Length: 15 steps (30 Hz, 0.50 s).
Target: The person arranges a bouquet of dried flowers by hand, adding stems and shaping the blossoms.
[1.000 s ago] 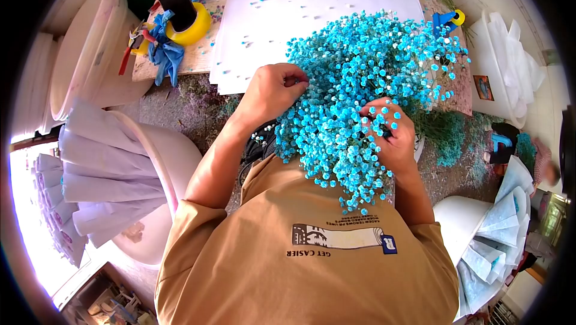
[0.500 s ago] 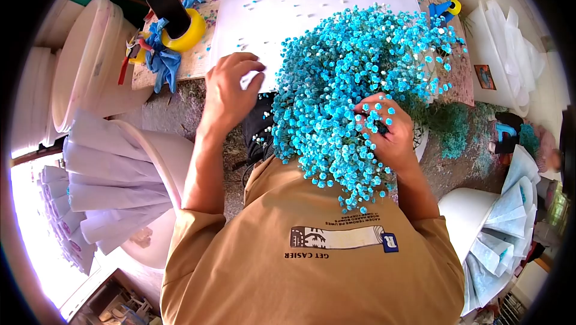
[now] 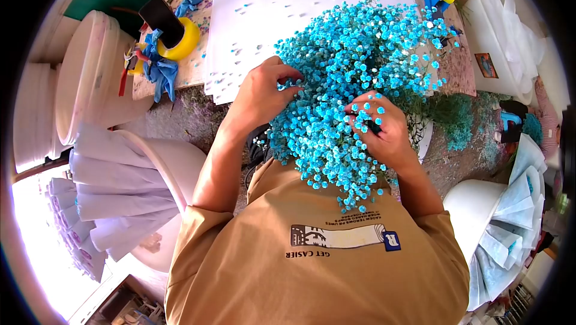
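A big bunch of blue-dyed baby's breath spreads in front of my chest, over the table's near edge. My right hand is closed on it at the lower right, with small blooms showing between and over the fingers; the stems inside the grip are hidden. At the bunch's left edge, my left hand has thumb and index finger drawn close together on the outer blossoms. A large white sheet under the far side of the bunch is dotted with loose blue and white petals.
Left on the table are a phone on a yellow tape roll, blue gloves and red-handled cutters. A tape dispenser sits right. Buckets of paper-wrapped bunches flank me. Blue scraps litter the floor.
My left hand has moved right from beside the bunch to its left edge, and its thumb and index finger have come closer together. My right hand keeps its hold.
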Each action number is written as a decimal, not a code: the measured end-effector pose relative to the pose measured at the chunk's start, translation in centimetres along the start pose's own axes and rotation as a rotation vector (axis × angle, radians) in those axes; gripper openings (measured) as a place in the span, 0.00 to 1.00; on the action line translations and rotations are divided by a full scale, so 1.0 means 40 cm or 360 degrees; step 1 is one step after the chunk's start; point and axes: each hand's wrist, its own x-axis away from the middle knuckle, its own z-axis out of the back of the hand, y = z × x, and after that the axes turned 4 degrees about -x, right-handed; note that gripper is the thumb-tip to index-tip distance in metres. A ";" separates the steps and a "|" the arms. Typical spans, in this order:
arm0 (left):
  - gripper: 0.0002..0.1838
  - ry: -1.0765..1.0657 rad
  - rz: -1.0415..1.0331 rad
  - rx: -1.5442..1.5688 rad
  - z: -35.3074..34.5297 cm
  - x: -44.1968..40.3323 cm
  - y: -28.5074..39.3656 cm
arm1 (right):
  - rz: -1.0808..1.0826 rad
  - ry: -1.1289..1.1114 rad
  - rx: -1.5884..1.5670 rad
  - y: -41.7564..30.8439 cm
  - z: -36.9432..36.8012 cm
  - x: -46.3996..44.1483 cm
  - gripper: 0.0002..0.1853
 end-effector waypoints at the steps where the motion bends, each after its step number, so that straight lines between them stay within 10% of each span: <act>1: 0.13 -0.0007 -0.0004 -0.0002 -0.006 -0.003 -0.003 | 0.0002 -0.0009 -0.0027 -0.001 -0.001 -0.001 0.14; 9: 0.04 0.0330 -0.0048 0.0041 -0.012 0.007 0.005 | -0.0067 -0.0034 0.0006 -0.010 0.008 -0.003 0.14; 15: 0.09 0.0171 0.0406 0.1869 0.046 -0.014 -0.005 | -0.0090 -0.0070 0.0034 -0.008 0.004 0.001 0.14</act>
